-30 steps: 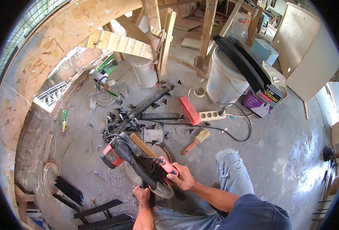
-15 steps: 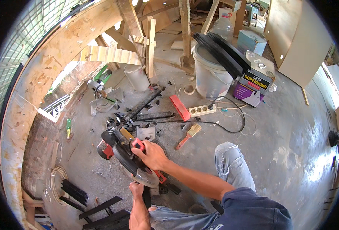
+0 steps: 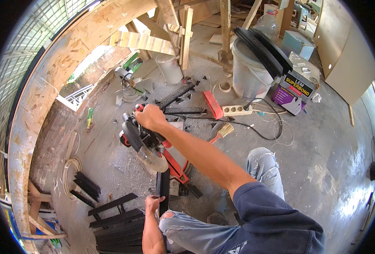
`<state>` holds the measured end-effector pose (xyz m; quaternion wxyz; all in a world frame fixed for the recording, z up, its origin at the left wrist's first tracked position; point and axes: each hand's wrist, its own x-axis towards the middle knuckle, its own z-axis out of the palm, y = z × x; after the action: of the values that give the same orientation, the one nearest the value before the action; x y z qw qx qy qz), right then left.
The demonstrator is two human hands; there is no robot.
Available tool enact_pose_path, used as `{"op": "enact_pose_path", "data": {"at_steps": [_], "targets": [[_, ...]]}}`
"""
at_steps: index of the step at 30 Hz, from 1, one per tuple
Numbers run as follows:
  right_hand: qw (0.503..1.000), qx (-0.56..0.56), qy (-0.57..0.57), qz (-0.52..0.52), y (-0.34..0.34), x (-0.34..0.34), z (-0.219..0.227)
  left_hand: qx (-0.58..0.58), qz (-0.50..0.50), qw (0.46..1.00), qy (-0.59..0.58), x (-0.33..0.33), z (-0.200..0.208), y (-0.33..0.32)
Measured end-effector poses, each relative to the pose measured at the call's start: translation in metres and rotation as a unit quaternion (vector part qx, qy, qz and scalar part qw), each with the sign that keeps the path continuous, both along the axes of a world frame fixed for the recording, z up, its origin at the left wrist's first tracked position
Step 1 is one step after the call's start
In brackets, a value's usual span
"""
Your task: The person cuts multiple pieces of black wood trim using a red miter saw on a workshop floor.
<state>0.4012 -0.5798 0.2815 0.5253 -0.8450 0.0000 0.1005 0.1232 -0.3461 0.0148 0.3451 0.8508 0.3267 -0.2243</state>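
My right hand (image 3: 151, 117) is wrapped round the red-and-black handle of a miter saw on the floor. The saw's head (image 3: 132, 134) is tilted up and away from me, its blade largely covered by the guards. Its red-and-grey base (image 3: 175, 167) shows below my right forearm. My left hand (image 3: 152, 203) grips a black strip (image 3: 163, 184) near my knee; the strip's far end rests at the saw base, under the clear guard. Several more black strips (image 3: 117, 224) lie on the floor beside my left forearm.
Black offcuts (image 3: 181, 95) and a second power tool (image 3: 126, 78) lie beyond the saw. To the right are a paintbrush (image 3: 226, 130), a power strip (image 3: 237, 111) with a black cable, and a white bucket (image 3: 253, 78). A coiled cable (image 3: 71, 169) lies left.
My right hand has swung the saw head up and away from me, uncovering the red base and black strip. The view has shifted, so the surroundings appear further right.
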Motion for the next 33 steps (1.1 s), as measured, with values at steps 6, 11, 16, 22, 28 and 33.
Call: {"op": "enact_pose_path", "data": {"at_steps": [6,11,16,22,28,33], "targets": [[0.999,-0.01,-0.031,-0.019,-0.002,0.015,0.007,-0.023,-0.06,0.997,-0.037,-0.065,0.02,-0.027],[0.998,-0.045,-0.036,-0.002,0.014,0.025,0.012,-0.199,0.059,0.972,-0.105,-0.127,-0.022,0.006],[0.997,-0.053,-0.036,0.037,0.018,0.04,-0.003,-0.175,0.149,0.956,-0.181,-0.165,0.028,-0.022],[0.997,-0.065,-0.004,0.039,0.018,0.056,-0.007,-0.027,0.128,0.977,-0.171,-0.205,0.086,-0.047],[0.993,-0.077,-0.047,0.082,0.017,0.059,-0.006,0.007,0.203,0.944,-0.262,-0.23,0.125,-0.04],[0.995,-0.083,-0.037,0.041,0.025,0.063,-0.004,0.081,0.249,0.906,-0.333,-0.229,0.174,-0.021]]}}
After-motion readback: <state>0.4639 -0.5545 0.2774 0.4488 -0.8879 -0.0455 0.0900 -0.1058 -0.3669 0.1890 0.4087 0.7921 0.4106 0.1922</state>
